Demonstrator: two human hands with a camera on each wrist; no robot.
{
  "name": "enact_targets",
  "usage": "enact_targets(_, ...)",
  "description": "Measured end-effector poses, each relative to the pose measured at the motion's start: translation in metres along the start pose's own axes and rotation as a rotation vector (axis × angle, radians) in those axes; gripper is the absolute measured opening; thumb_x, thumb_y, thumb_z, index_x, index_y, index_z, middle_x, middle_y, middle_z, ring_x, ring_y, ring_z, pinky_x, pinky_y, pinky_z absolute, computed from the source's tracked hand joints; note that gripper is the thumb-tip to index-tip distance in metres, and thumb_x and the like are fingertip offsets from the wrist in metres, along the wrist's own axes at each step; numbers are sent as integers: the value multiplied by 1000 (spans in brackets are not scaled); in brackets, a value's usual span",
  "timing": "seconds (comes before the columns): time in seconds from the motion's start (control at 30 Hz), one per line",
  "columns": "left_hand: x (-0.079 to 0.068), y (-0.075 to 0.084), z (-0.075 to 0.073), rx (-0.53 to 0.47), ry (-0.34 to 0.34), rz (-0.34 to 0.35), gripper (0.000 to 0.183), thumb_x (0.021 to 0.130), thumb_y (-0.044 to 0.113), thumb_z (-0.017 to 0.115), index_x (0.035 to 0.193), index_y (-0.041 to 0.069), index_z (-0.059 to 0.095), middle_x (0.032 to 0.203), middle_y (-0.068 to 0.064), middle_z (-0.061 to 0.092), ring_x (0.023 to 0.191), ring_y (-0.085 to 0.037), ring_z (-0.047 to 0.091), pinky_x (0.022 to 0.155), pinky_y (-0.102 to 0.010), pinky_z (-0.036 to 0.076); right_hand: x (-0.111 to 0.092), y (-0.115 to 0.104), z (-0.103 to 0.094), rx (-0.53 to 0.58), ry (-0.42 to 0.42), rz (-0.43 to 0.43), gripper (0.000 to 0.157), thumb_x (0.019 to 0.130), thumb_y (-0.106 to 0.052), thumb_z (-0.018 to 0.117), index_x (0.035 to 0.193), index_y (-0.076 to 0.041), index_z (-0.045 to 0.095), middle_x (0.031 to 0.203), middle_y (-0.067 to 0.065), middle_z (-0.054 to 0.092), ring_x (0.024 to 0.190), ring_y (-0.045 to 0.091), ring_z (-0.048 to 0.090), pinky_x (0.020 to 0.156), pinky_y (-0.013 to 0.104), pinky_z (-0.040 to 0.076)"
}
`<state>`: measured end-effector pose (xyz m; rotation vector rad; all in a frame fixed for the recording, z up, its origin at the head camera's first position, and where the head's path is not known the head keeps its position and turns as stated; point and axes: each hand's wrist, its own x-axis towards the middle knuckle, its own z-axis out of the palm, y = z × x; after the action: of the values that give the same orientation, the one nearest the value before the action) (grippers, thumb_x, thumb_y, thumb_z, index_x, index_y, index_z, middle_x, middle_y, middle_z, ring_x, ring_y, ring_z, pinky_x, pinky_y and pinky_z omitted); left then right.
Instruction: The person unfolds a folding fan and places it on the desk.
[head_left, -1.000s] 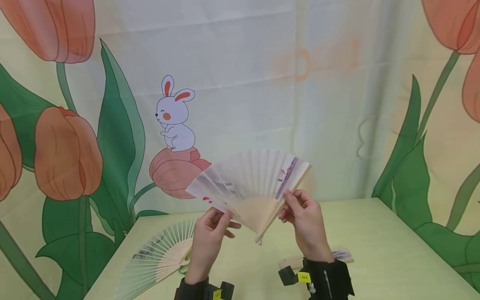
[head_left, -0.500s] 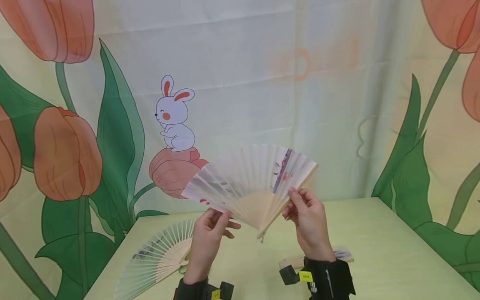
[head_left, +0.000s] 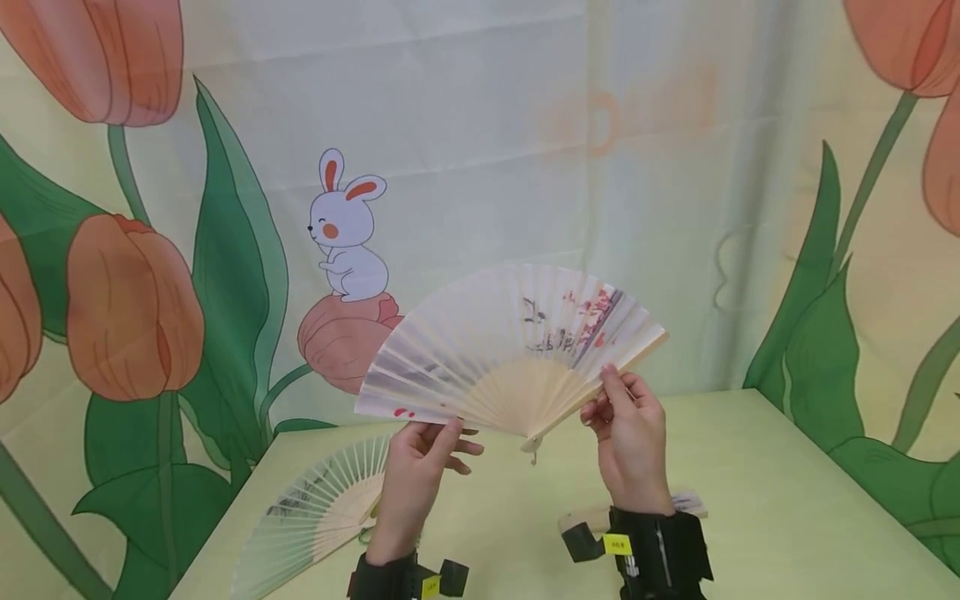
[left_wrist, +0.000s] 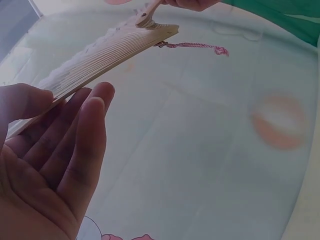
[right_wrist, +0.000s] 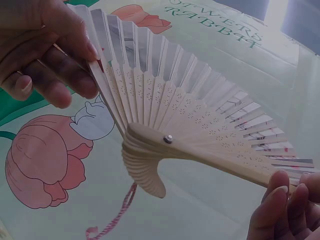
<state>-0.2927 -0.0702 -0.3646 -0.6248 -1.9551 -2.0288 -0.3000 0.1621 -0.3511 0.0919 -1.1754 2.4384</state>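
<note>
A white folding fan (head_left: 480, 350) with a pale wooden base, pink blossoms and dark writing is spread wide above the table. My left hand (head_left: 420, 467) pinches its left outer rib between thumb and fingers. At the opposite side my right hand (head_left: 633, 437) grips the right guard stick. In the right wrist view the pierced ribs (right_wrist: 165, 100) fan out from a metal rivet (right_wrist: 168, 139). A pink cord (left_wrist: 195, 45) hangs from the pivot end in the left wrist view.
An open pale green fan (head_left: 315, 508) lies on the table (head_left: 750, 467) at the left. Behind my right wrist lies a folded fan (head_left: 585, 522). A printed cloth (head_left: 480, 125) with tulips and a rabbit hangs behind the table.
The white fan has spread wider, showing more blossoms and writing. My right hand has moved right and slightly up with its guard stick, while my left hand has stayed nearly in place.
</note>
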Motion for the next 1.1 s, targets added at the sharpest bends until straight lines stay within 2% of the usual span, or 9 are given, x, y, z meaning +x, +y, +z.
enact_targets(0.13, 0, 0, 2, -1, -2, -18, 27, 98, 20, 63, 109, -4, 64, 96, -17, 71, 79, -29, 71, 60, -37, 58, 1, -2, -2, 52, 22, 5, 27, 100, -26, 57, 109, -1, 52, 79, 3, 52, 63, 11, 55, 60, 19, 50)
enact_targets(0.43, -2, 2, 4, -15, -16, -42, 29, 97, 22, 64, 107, -6, 62, 97, -18, 71, 80, -28, 71, 62, -36, 57, 3, 0, -5, 140, 80, 17, 24, 98, -27, 59, 104, -4, 52, 76, 0, 48, 62, 12, 56, 60, 18, 51)
enact_targets(0.57, -2, 3, 6, -8, -16, -51, 30, 97, 24, 64, 109, -3, 61, 97, -17, 71, 81, -29, 71, 63, -36, 57, 4, -1, -4, 183, 109, -1, 23, 99, -26, 58, 99, -5, 49, 74, 1, 48, 61, 12, 56, 60, 19, 51)
enact_targets(0.83, -5, 2, 8, 22, -8, -60, 31, 97, 23, 63, 105, -6, 63, 93, -14, 71, 80, -27, 71, 62, -35, 57, 1, 0, -3, 206, 153, -17, 21, 100, -27, 54, 100, -8, 47, 75, 0, 47, 61, 12, 54, 59, 18, 49)
enact_targets(1.1, -3, 1, 14, 31, -41, -69, 27, 97, 27, 63, 105, 1, 64, 93, -14, 71, 81, -28, 70, 64, -36, 56, 2, -3, -2, 236, 216, -74, 21, 100, -26, 54, 98, -7, 46, 73, 0, 44, 57, 12, 50, 56, 18, 46)
